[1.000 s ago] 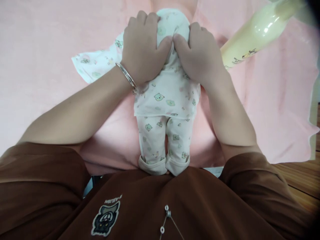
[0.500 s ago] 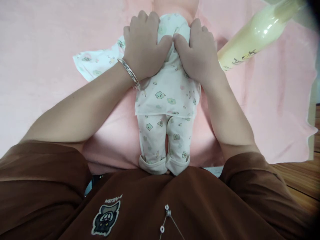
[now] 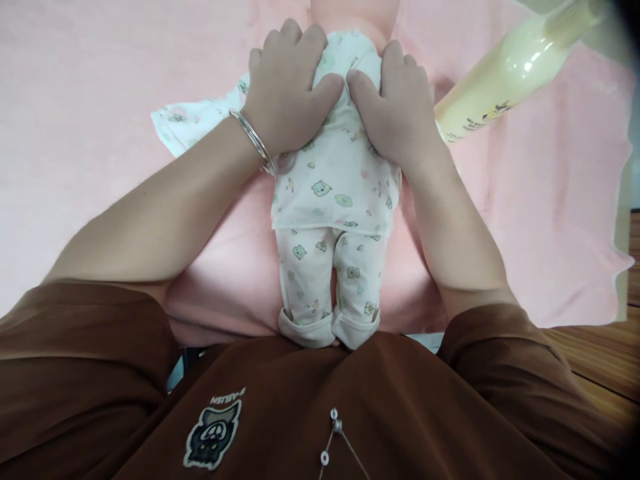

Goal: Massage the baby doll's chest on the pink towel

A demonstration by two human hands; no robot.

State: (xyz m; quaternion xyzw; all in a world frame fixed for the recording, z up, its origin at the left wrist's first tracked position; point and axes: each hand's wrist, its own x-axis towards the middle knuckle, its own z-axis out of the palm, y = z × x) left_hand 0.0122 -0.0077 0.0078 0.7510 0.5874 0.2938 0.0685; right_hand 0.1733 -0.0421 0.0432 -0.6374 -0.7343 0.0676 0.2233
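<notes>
What looks like a baby doll (image 3: 355, 15) lies on its back, only the lower edge of its head in view. It wears a white shirt (image 3: 334, 193) and matching pants (image 3: 306, 277) with cuffs turned up, both printed with small green bears. My left hand (image 3: 287, 90), with a silver bangle at the wrist, curls over the shoulder on the left, thumb on the chest. Opposite it, my right hand (image 3: 397, 110) wraps the other shoulder, thumb also on the chest. Both hands are closed; their fingertips are hidden. A shirt sleeve (image 3: 187, 123) spreads out to the left.
A pink blanket (image 3: 530, 220) lies under the doll. At the upper right is a pale yellow bottle (image 3: 510, 70), its lower end near my right wrist. Wooden planks (image 3: 590, 353) show at the lower right.
My left hand has shifted very slightly, and the sleeve on the left has been drawn in a little to the right. My right hand stays at its shoulder.
</notes>
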